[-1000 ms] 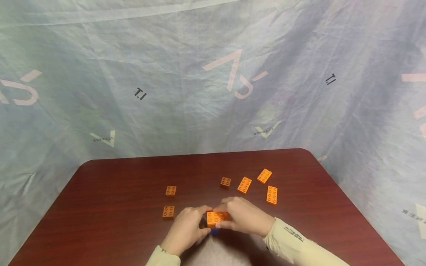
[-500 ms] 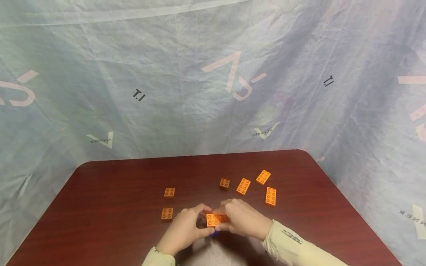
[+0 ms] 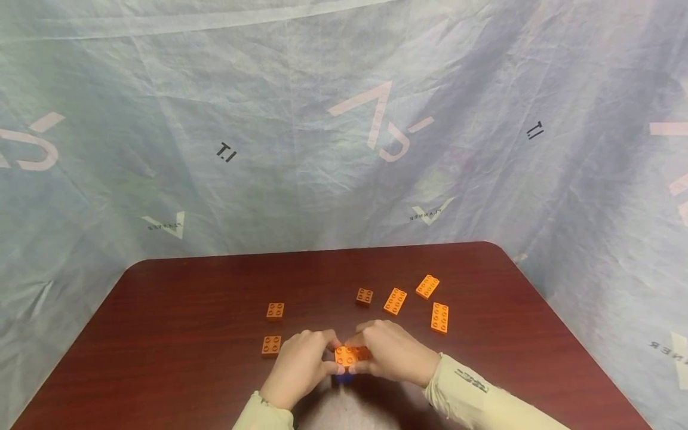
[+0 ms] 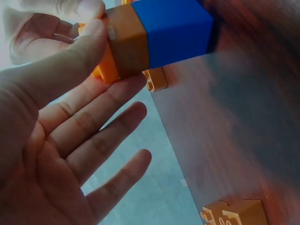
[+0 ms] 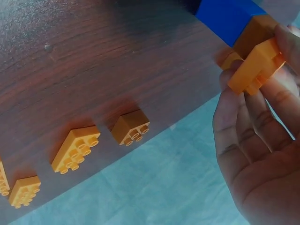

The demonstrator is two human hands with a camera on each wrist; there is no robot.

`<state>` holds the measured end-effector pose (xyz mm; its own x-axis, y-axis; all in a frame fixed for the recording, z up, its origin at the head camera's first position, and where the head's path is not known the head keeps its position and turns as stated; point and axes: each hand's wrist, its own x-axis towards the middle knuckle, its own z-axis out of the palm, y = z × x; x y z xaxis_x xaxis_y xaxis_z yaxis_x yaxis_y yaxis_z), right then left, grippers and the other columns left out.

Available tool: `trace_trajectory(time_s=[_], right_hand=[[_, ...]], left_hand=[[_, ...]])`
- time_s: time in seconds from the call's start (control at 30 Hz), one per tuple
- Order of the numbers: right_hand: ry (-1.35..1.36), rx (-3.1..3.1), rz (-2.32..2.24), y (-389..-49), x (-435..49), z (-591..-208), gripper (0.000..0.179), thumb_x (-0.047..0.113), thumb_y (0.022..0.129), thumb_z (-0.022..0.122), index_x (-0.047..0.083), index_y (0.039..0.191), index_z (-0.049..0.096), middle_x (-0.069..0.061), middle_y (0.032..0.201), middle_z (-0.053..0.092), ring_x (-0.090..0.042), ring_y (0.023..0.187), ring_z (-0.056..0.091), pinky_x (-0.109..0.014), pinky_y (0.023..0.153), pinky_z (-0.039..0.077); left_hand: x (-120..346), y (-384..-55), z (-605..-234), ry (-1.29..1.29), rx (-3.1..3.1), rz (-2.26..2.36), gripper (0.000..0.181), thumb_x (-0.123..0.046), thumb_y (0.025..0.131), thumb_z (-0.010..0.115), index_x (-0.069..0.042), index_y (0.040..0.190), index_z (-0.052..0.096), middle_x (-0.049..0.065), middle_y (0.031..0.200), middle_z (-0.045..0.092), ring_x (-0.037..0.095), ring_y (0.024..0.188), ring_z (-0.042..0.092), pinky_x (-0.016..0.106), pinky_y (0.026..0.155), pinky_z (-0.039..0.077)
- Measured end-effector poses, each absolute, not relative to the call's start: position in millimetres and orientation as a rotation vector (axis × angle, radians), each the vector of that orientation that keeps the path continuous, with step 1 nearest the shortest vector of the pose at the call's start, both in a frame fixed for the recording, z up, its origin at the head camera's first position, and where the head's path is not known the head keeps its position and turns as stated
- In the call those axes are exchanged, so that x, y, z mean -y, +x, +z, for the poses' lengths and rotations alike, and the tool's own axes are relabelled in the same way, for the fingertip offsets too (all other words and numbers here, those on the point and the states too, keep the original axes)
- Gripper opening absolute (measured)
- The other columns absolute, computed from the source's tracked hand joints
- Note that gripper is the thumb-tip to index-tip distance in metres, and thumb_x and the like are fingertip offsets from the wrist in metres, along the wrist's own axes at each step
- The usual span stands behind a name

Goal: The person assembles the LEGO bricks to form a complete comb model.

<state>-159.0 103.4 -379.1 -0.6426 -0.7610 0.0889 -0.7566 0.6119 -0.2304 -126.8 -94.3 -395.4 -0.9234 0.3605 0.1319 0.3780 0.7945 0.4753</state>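
Observation:
In the head view both hands meet over a small stack near the table's front edge. A flat orange building brick (image 3: 344, 356) tops it. The left wrist view shows a brown-orange brick (image 4: 131, 44) under that one and a blue block (image 4: 174, 33) at the bottom. My left hand (image 3: 302, 365) pinches the orange brick's left end between thumb and index finger, its other fingers spread. From the right, my right hand (image 3: 395, 352) grips the same brick with thumb and fingers, covering its right part. In the right wrist view the orange brick (image 5: 258, 65) juts out past the brown-orange one.
Two small brown-orange bricks, one farther back (image 3: 276, 310) and one nearer (image 3: 271, 346), lie left of the hands. Behind the stack sits another small brick (image 3: 364, 296). Three flat orange bricks (image 3: 395, 301) lie to the right. A printed cloth (image 3: 301, 149) hangs behind the dark red table (image 3: 177, 334).
My left thumb and fingers have drawn closer around the orange brick's left end. More of the blue block shows below it. The right hand has hardly moved, and the loose bricks lie as before.

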Motion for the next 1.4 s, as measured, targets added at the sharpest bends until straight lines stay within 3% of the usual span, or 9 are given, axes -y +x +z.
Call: trace_trajectory(time_s=[0.23, 0.4, 0.5, 0.67, 0.93, 1.17, 1.4], right_hand=[[-1.296, -2.838, -0.43, -154, -100, -386, 0.029, 0.035, 0.084, 0.085, 0.017, 0.107, 0.079, 0.004, 0.09, 0.067, -0.007, 0.073, 0.054, -0.024, 0.062, 0.047], [-1.254, -2.854, -0.466, -150, -101, -392, 0.033, 0.033, 0.084, 0.085, 0.017, 0.112, 0.077, 0.001, 0.098, 0.067, -0.005, 0.073, 0.053, -0.025, 0.063, 0.049], [-1.234, -2.84, -0.525, -150, -102, -396, 0.035, 0.031, 0.084, 0.085, 0.015, 0.114, 0.076, 0.004, 0.095, 0.065, -0.003, 0.069, 0.048, -0.023, 0.062, 0.046], [-1.191, -2.806, -0.638, -150, -104, -401, 0.034, 0.03, 0.085, 0.084, 0.015, 0.113, 0.076, 0.01, 0.091, 0.059, -0.001, 0.069, 0.046, -0.02, 0.064, 0.044], [-1.177, -2.805, -0.775, -149, -107, -409, 0.031, 0.027, 0.085, 0.084, 0.015, 0.111, 0.074, 0.011, 0.095, 0.061, -0.001, 0.077, 0.051, -0.022, 0.069, 0.048], [-1.21, -2.807, -0.844, -149, -111, -415, 0.034, 0.031, 0.087, 0.082, 0.017, 0.116, 0.074, 0.011, 0.097, 0.063, -0.001, 0.081, 0.053, -0.023, 0.072, 0.048], [-1.22, -2.861, -0.757, -152, -110, -409, 0.031, 0.03, 0.083, 0.086, 0.018, 0.111, 0.076, 0.01, 0.099, 0.068, -0.004, 0.089, 0.06, -0.029, 0.077, 0.053]], left_hand=[[96, -124, -397, -0.589, 2.977, -0.77, 0.03, -0.028, 0.077, 0.089, -0.013, 0.098, 0.074, -0.004, 0.078, 0.071, 0.008, 0.066, 0.061, 0.03, 0.056, 0.047], [96, -122, -405, -0.543, 3.008, -0.874, 0.035, -0.027, 0.078, 0.087, -0.011, 0.105, 0.072, -0.009, 0.072, 0.062, 0.005, 0.059, 0.048, 0.027, 0.053, 0.04], [95, -120, -412, -0.519, 2.985, -0.919, 0.038, -0.027, 0.077, 0.088, -0.011, 0.108, 0.071, -0.009, 0.077, 0.063, 0.005, 0.059, 0.044, 0.026, 0.053, 0.038], [95, -117, -419, -0.53, 2.929, -0.881, 0.04, -0.026, 0.077, 0.09, -0.01, 0.108, 0.071, -0.003, 0.094, 0.072, 0.004, 0.066, 0.05, 0.028, 0.057, 0.045], [96, -118, -421, -0.546, 2.908, -0.892, 0.04, -0.026, 0.077, 0.09, -0.009, 0.107, 0.071, -0.002, 0.094, 0.073, 0.009, 0.073, 0.06, 0.033, 0.062, 0.05], [95, -120, -423, -0.549, 2.91, -0.951, 0.042, -0.025, 0.077, 0.09, -0.007, 0.109, 0.07, -0.002, 0.095, 0.072, 0.007, 0.071, 0.058, 0.03, 0.062, 0.049], [99, -125, -426, -0.575, 2.9, -1.136, 0.04, -0.025, 0.079, 0.088, -0.01, 0.111, 0.069, 0.002, 0.108, 0.073, 0.021, 0.095, 0.069, 0.041, 0.08, 0.057]])
